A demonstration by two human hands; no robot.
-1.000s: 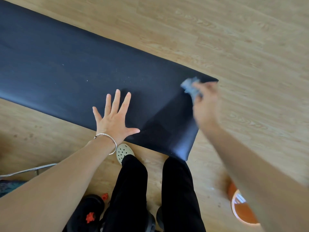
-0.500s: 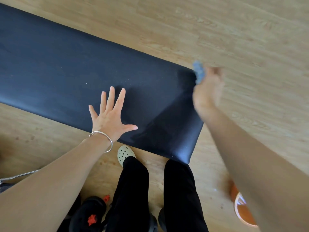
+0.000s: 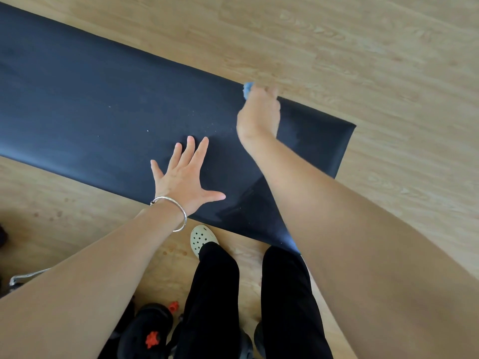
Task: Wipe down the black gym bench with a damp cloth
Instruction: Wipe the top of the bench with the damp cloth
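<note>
On the bench's [image 3: 103,99] dull black, speck-dotted top, your left hand [image 3: 184,177] lies flat with fingers spread; your right hand [image 3: 259,112] grips the blue cloth [image 3: 247,88] at the far edge.

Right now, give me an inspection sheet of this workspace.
Surface: black bench, pale specks on top.
Job's things: blue cloth at the bench's far edge.
Clutter: black item with red knobs on the floor.
Grips: left hand flat on the bench, fingers spread; right hand holds the cloth.
Cables: thin grey line at left; cannot tell if cable.
Surroundings: wooden floor; person's cream clog.
</note>
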